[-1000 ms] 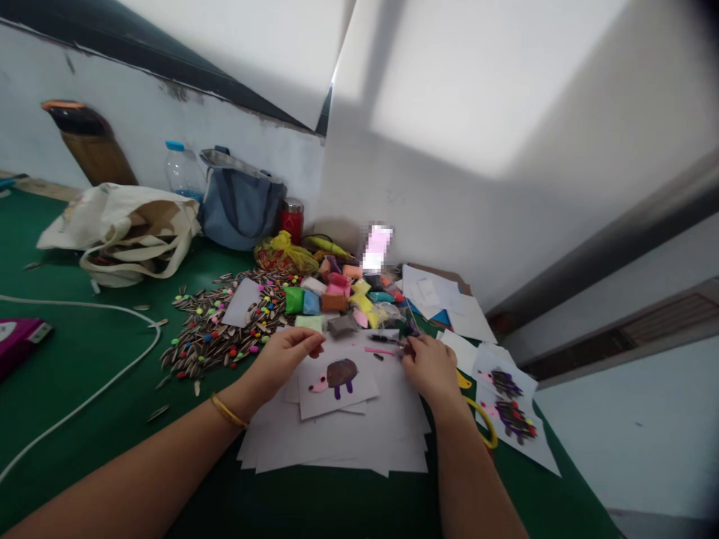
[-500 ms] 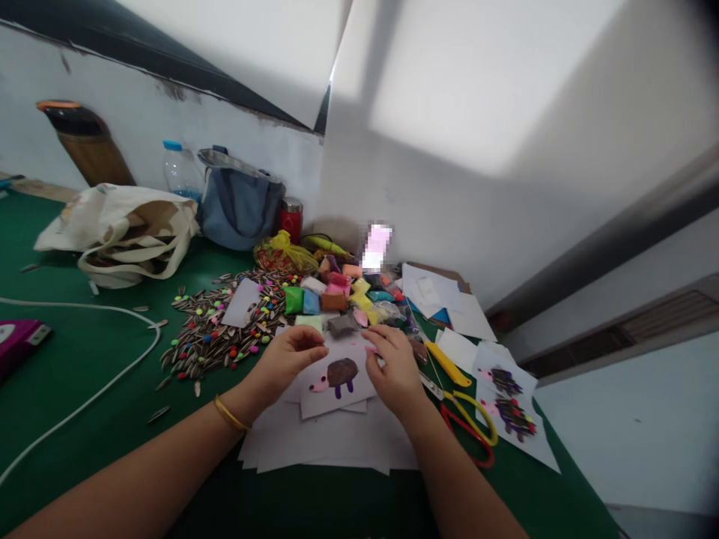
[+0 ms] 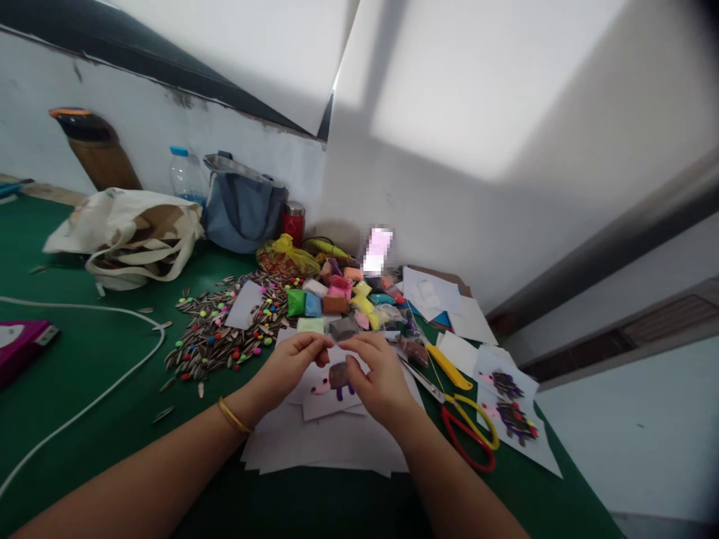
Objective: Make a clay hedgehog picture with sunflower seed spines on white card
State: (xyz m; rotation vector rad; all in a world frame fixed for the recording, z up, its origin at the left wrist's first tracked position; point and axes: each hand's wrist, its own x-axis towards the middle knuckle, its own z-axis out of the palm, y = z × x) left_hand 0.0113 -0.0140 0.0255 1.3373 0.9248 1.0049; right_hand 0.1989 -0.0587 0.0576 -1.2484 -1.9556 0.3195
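Note:
My left hand (image 3: 296, 361) is closed, thumb and fingers pinched together above the paper; what they hold, if anything, is too small to make out. Beside it my right hand (image 3: 383, 374) has its index finger stretched toward the left fingertips, with the thumb apart below. Under both hands lies a white sheet with a clay hedgehog (image 3: 338, 376): brown body, pink snout, purple legs. My right hand partly covers it. More white paper sheets (image 3: 314, 449) are stacked beneath. Just beyond my hands are a grey clay packet (image 3: 344, 327) and a pale green one (image 3: 311, 325).
Sunflower seeds with coloured beads (image 3: 216, 340) are heaped left. Colourful clay packets (image 3: 335, 304) lie behind. Scissors (image 3: 469, 434), a yellow cutter (image 3: 449, 367) and finished hedgehog pictures (image 3: 514, 419) lie right. Bags (image 3: 244, 209), bottles and a lit phone (image 3: 378, 251) stand along the wall.
My hands have come together, the right moving left so its fingertips meet near the left ones. It now hides part of the hedgehog. A small pink bit seen at the right fingers no longer shows.

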